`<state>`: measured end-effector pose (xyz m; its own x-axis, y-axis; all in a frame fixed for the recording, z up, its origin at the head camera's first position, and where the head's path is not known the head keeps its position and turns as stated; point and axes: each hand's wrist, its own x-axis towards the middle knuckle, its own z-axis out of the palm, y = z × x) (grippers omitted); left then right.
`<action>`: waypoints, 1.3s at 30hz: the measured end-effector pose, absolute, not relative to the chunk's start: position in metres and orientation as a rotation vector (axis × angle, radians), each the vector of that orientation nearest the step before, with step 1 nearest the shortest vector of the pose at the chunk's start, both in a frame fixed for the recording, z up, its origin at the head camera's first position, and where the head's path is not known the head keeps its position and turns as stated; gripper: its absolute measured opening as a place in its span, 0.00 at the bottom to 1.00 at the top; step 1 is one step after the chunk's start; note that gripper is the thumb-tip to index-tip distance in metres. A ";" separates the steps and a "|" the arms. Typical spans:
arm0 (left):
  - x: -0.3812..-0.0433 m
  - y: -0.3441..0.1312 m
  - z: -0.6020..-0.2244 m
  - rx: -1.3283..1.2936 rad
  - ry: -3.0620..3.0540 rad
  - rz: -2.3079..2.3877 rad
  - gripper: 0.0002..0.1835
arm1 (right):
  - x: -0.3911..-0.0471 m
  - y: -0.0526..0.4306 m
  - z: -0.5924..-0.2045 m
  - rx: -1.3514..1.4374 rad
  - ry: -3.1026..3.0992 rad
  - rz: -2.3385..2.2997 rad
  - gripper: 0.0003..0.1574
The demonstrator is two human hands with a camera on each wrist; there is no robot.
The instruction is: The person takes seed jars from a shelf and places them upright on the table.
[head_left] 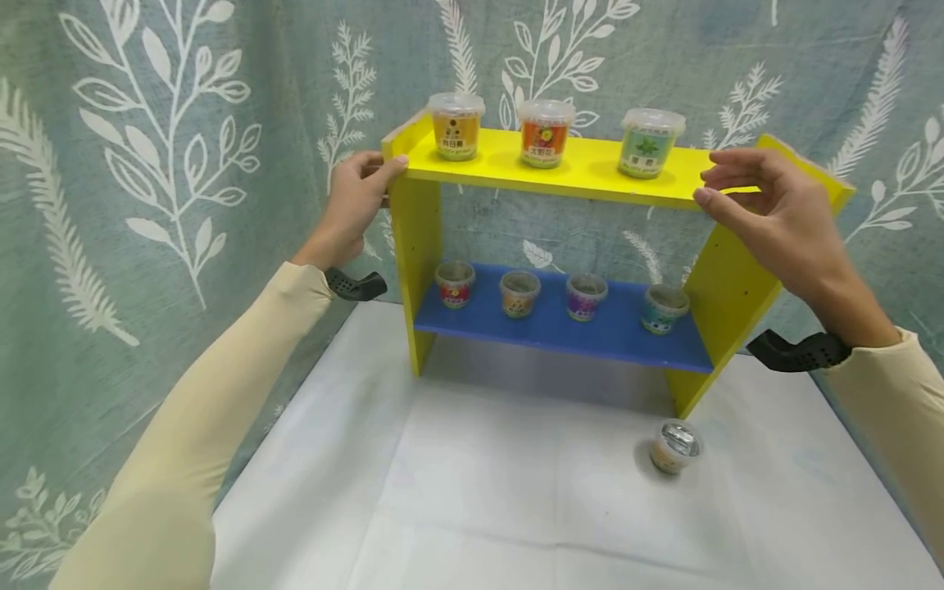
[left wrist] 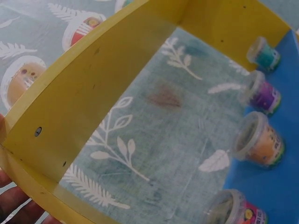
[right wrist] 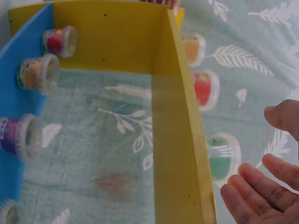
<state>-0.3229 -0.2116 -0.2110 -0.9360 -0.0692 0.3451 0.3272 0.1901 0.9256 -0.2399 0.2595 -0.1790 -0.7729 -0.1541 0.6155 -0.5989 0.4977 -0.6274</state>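
A small yellow shelf unit [head_left: 413, 262] with a blue lower board [head_left: 546, 332] stands on the white surface. My left hand [head_left: 354, 201] grips its upper left side, thumb at the front edge and fingers behind the panel. Near the right end of the top board, my right hand [head_left: 785, 213] has its thumb and fingers spread, with nothing between them in the right wrist view. Three lidded plastic cups line the top: yellow-labelled [head_left: 456, 131], orange-labelled [head_left: 546, 135] and green-labelled [head_left: 649, 143], the last being nearest my right hand.
Several smaller cups, including a red one [head_left: 455, 287] and a purple one [head_left: 585, 299], stand in a row on the blue board. Another small cup with a silvery top [head_left: 676, 447] sits on the white tabletop [head_left: 479, 492]. Behind hangs a green leaf-patterned cloth [head_left: 280, 98].
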 end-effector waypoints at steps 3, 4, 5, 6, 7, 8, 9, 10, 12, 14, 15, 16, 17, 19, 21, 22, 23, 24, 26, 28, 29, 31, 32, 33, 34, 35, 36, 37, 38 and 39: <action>-0.324 -0.211 -0.210 -0.237 -2.164 -1.809 0.27 | -0.246 0.260 -0.175 0.566 -2.277 1.208 0.29; -0.324 -0.211 -0.210 -0.232 -2.167 -1.809 0.27 | -0.248 0.260 -0.174 0.546 -2.292 1.193 0.29; -0.324 -0.211 -0.210 -0.228 -2.169 -1.807 0.27 | -0.250 0.260 -0.172 0.527 -2.309 1.180 0.30; -0.324 -0.211 -0.210 -0.223 -2.170 -1.805 0.27 | -0.252 0.259 -0.171 0.512 -2.322 1.165 0.30; -0.324 -0.211 -0.210 -0.223 -2.172 -1.801 0.28 | -0.254 0.258 -0.170 0.498 -2.335 1.150 0.31; -0.325 -0.211 -0.210 -0.224 -2.172 -1.801 0.28 | -0.256 0.258 -0.168 0.488 -2.346 1.140 0.32; -0.325 -0.211 -0.210 -0.226 -2.171 -1.800 0.28 | -0.258 0.257 -0.167 0.476 -2.357 1.131 0.32; -0.326 -0.210 -0.210 -0.230 -2.170 -1.799 0.28 | -0.260 0.257 -0.165 0.462 -2.369 1.122 0.33; -0.327 -0.208 -0.209 -0.244 -2.166 -1.800 0.27 | -0.262 0.258 -0.161 0.440 -2.392 1.101 0.34; -0.328 -0.206 -0.209 -0.252 -2.166 -1.797 0.26 | -0.265 0.258 -0.157 0.406 -2.428 1.066 0.36; -0.328 -0.205 -0.209 -0.256 -2.165 -1.798 0.26 | -0.267 0.257 -0.155 0.386 -2.449 1.044 0.38; -0.328 -0.205 -0.209 -0.259 -2.164 -1.799 0.26 | -0.268 0.256 -0.153 0.367 -2.471 1.029 0.39; -0.328 -0.205 -0.210 -0.259 -2.162 -1.802 0.26 | -0.269 0.256 -0.151 0.347 -2.492 1.017 0.41; -0.328 -0.206 -0.210 -0.258 -2.167 -1.785 0.26 | -0.273 0.253 -0.149 0.308 -2.527 1.012 0.43; -0.327 -0.207 -0.211 -0.248 -2.169 -1.777 0.27 | -0.278 0.250 -0.147 0.278 -2.552 1.033 0.45; -0.327 -0.208 -0.211 -0.241 -2.170 -1.775 0.27 | -0.281 0.248 -0.147 0.266 -2.562 1.042 0.46; -0.326 -0.209 -0.211 -0.235 -2.171 -1.772 0.27 | -0.283 0.247 -0.147 0.258 -2.568 1.048 0.47; -0.326 -0.209 -0.211 -0.232 -2.175 -1.769 0.27 | -0.286 0.245 -0.146 0.252 -2.573 1.052 0.48; -0.325 -0.210 -0.210 -0.225 -2.173 -1.785 0.27 | -0.290 0.242 -0.145 0.247 -2.583 1.066 0.49; -0.324 -0.210 -0.209 -0.233 -2.172 -1.789 0.27 | -0.293 0.240 -0.143 0.248 -2.590 1.063 0.50; -0.324 -0.210 -0.209 -0.235 -2.170 -1.795 0.27 | -0.295 0.239 -0.141 0.247 -2.592 1.066 0.50; -0.324 -0.210 -0.209 -0.242 -2.170 -1.799 0.27 | -0.297 0.237 -0.137 0.246 -2.599 1.071 0.51; -0.324 -0.210 -0.209 -0.244 -2.170 -1.797 0.27 | -0.298 0.236 -0.136 0.243 -2.604 1.067 0.51; -0.324 -0.210 -0.209 -0.243 -2.171 -1.793 0.27 | -0.299 0.234 -0.135 0.236 -2.611 1.067 0.52; -0.324 -0.210 -0.209 -0.240 -2.170 -1.796 0.27 | -0.300 0.233 -0.134 0.231 -2.618 1.071 0.52; -0.324 -0.210 -0.209 -0.235 -2.170 -1.800 0.27 | -0.301 0.232 -0.133 0.231 -2.623 1.081 0.53; -0.324 -0.209 -0.209 -0.232 -2.172 -1.799 0.27 | -0.302 0.231 -0.133 0.228 -2.630 1.090 0.53; -0.324 -0.209 -0.209 -0.231 -2.173 -1.797 0.27 | -0.303 0.230 -0.133 0.227 -2.636 1.099 0.54; -0.324 -0.209 -0.210 -0.230 -2.176 -1.793 0.27 | -0.304 0.229 -0.133 0.223 -2.642 1.107 0.55; -0.323 -0.209 -0.210 -0.230 -2.177 -1.791 0.27 | -0.306 0.228 -0.134 0.226 -2.644 1.118 0.55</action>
<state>-0.3234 -0.2094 -0.2098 -0.9384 -0.0733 0.3376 0.3172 0.2048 0.9260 -0.3060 0.2280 -0.1338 -0.9538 -0.0409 0.2977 -0.2420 0.6918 -0.6804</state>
